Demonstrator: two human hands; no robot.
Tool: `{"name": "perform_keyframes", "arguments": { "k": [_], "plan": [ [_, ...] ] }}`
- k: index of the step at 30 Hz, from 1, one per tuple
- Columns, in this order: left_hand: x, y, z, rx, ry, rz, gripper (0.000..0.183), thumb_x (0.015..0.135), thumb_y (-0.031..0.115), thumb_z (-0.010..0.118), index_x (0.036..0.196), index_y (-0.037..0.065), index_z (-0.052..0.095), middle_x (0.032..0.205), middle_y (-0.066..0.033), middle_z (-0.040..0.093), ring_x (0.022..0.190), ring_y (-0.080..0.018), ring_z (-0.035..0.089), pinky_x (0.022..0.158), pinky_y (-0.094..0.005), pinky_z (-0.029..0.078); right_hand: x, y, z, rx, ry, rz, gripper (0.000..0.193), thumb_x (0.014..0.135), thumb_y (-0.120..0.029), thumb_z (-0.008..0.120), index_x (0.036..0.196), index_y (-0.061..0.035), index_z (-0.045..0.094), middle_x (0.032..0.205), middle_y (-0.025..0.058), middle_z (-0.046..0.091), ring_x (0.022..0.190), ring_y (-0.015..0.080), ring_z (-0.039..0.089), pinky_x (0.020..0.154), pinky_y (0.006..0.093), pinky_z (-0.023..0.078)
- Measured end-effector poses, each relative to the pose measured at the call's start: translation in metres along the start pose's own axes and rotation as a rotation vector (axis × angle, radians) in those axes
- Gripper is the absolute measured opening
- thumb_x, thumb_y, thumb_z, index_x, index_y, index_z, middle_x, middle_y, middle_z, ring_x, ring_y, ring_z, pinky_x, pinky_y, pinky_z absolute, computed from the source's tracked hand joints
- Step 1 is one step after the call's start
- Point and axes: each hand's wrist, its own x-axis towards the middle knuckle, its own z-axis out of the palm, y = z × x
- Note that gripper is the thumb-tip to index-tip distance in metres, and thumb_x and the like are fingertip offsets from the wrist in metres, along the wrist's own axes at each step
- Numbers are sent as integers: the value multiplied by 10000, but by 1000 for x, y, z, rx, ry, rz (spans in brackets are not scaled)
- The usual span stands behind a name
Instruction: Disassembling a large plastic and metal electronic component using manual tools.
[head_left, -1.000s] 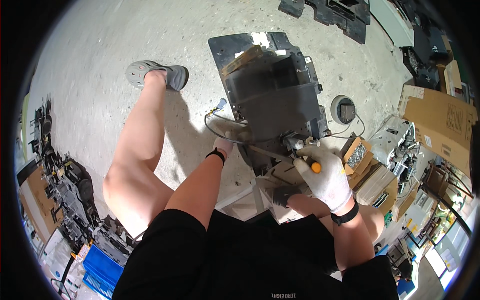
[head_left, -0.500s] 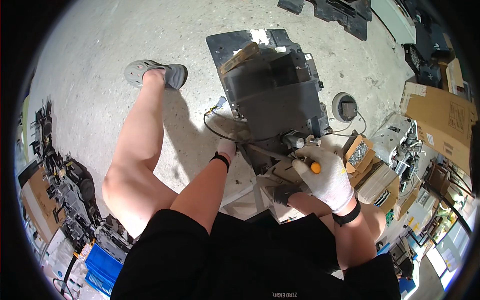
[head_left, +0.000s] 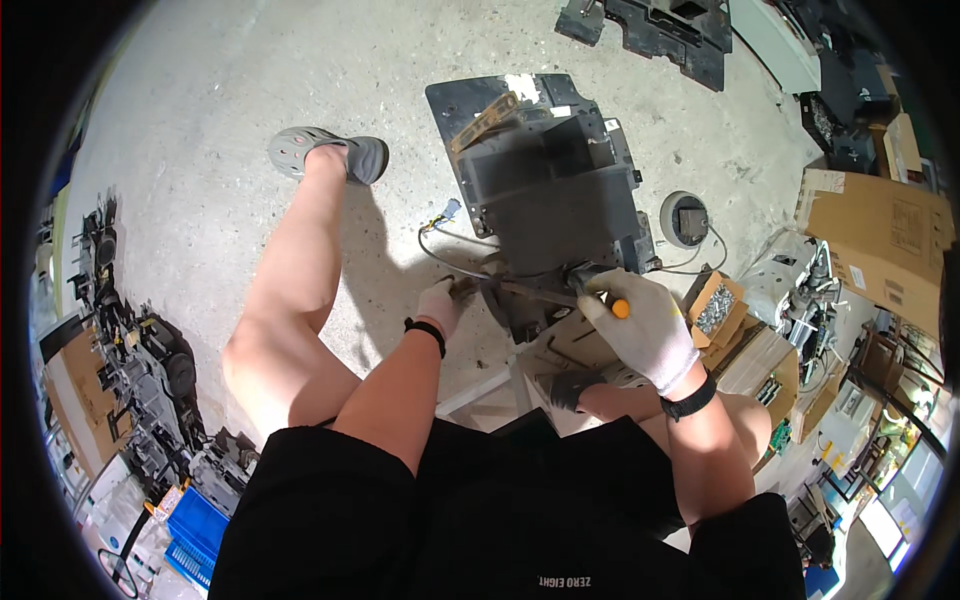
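R hand, gloved, wrapped round orange-ended tool; L hand, gloved, near cable, can't tell grip. Blk panel on floor ahead, white labels far end. Printed carton to R; shirt has white lettering.

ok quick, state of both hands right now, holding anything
Left hand: near the black panel; fingers in shadow, open or closed cannot be told.
Right hand: closed, holding an orange-ended tool.

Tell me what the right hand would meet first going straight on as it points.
The right hand would most likely meet the large black panel first, though depth there is unclear.
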Motion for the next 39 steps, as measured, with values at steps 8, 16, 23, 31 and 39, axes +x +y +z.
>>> {"name": "perform_keyframes", "arguments": {
  "k": [8, 16, 23, 31, 39],
  "plan": [
    [-42, 44, 72, 466, -110, -255, 325, 1083, 430, 408, 860, 202, 471, 638, 58, 418, 459, -90, 295, 410, -285, 213, -3, 1, 4, -34, 30, 4, 284, 910, -282, 695, 991, -12, 728, 954, 175, 738, 943, 372, 698, 851, 444, 548],
    [-56, 26, 72, 95, -246, -422, 131, 1088, 181, 499, 999, 136, 584, 765, 44, 448, 576, -77, 343, 470, -231, 286, -6, 2, 4, -21, 41, 0, 287, 909, -276, 700, 990, -3, 729, 972, 176, 738, 947, 371, 696, 866, 437, 547],
    [-48, 20, 71, 94, -210, -384, 151, 1086, 197, 510, 966, 136, 580, 761, 45, 450, 575, -74, 341, 462, -232, 294, -7, 10, 8, -38, 65, -55, 291, 915, -290, 696, 988, -10, 729, 981, 178, 736, 952, 376, 691, 862, 446, 541],
    [-46, 12, 70, 84, -231, -313, 151, 1052, 205, 564, 909, 156, 562, 746, 47, 443, 555, -74, 347, 461, -229, 285, -6, 13, 10, -34, 73, -76, 287, 912, -292, 702, 982, -15, 728, 967, 177, 734, 944, 376, 689, 860, 449, 537],
    [-37, 0, 58, 44, -281, -138, 84, 1054, 163, 540, 973, 143, 551, 775, 47, 447, 577, -78, 368, 485, -233, 312, -5, 10, 9, -15, 56, -60, 283, 914, -289, 700, 977, -15, 730, 966, 179, 736, 939, 379, 693, 854, 448, 543]
  ]
}}
